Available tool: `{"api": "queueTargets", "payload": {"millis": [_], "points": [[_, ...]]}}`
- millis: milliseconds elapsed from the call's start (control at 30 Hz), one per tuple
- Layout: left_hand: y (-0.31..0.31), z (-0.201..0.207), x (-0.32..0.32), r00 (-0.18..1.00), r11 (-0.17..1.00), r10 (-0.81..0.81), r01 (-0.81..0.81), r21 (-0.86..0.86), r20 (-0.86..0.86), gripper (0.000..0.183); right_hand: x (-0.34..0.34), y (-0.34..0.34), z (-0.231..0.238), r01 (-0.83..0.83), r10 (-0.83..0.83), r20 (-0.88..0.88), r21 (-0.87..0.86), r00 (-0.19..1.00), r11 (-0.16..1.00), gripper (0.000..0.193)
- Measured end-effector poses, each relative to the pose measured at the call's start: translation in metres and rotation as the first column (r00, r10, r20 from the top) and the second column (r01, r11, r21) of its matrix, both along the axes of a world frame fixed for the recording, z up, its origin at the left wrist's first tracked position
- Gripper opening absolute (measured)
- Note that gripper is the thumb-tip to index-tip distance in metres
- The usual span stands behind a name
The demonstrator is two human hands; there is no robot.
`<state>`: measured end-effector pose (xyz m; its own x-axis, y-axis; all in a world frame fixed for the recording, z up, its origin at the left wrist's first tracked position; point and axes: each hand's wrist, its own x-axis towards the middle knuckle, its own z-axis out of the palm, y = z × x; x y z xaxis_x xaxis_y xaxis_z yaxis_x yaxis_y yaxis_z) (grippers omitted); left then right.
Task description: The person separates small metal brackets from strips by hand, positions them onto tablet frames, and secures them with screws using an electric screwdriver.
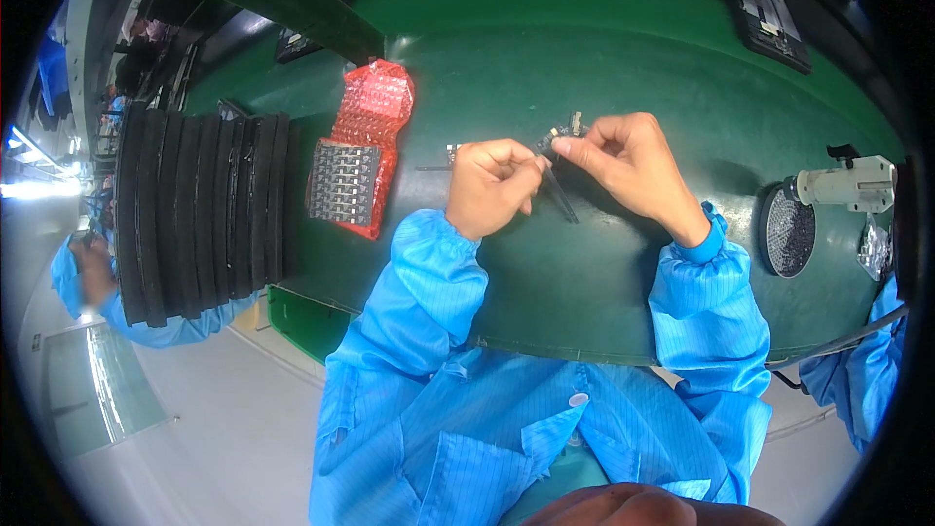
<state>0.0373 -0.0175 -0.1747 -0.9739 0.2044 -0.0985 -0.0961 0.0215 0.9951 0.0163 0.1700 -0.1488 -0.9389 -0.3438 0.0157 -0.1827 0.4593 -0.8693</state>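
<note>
Over the middle of the green table, my two hands meet fingertip to fingertip. My right hand is closed, thumb and fingers pinching a small dark circuit board with pale, metallic parts along it. My left hand is also closed in a pinch, at the upper end of a thin dark strip that slants down to the right beneath the board. Fingers hide where strip and board meet, so I cannot tell if they are joined. Another small part lies beside my left hand, partly covered by it.
Left of my hands, a tray of small boards rests on red bubble wrap. Thick black slabs stand in a row farther left. A round dark dish and a whitish device are at right. Dark panels lie at the back.
</note>
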Motion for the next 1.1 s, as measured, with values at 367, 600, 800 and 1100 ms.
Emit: {"api": "queueTargets", "payload": {"millis": [367,600,800,1100], "points": [[-0.001,0.002,-0.001,0.985,0.981,-0.154,0.144,0.127,0.072,0.01,-0.001,-0.001,-0.015,0.043,0.072,0.28,-0.383,0.957,0.923,0.02],[0.003,0.001,0.007,0.999,1.0,-0.021,0.02,0.009,0.043,0.008,0.008,-0.011,-0.011,0.011,-0.049,-0.131,-0.275,0.99,0.962,0.013],[0.002,0.006,0.0,0.987,0.987,0.161,-0.161,0.003,0.007,0.008,0.008,-0.01,0.001,-0.035,-0.041,-0.305,-0.237,0.951,0.971,0.021],[-0.058,0.025,-0.003,0.929,0.86,0.35,-0.268,0.434,-0.119,0.012,-0.018,0.025,0.006,0.181,-0.193,-0.127,-0.094,0.973,0.979,0.043]]}}
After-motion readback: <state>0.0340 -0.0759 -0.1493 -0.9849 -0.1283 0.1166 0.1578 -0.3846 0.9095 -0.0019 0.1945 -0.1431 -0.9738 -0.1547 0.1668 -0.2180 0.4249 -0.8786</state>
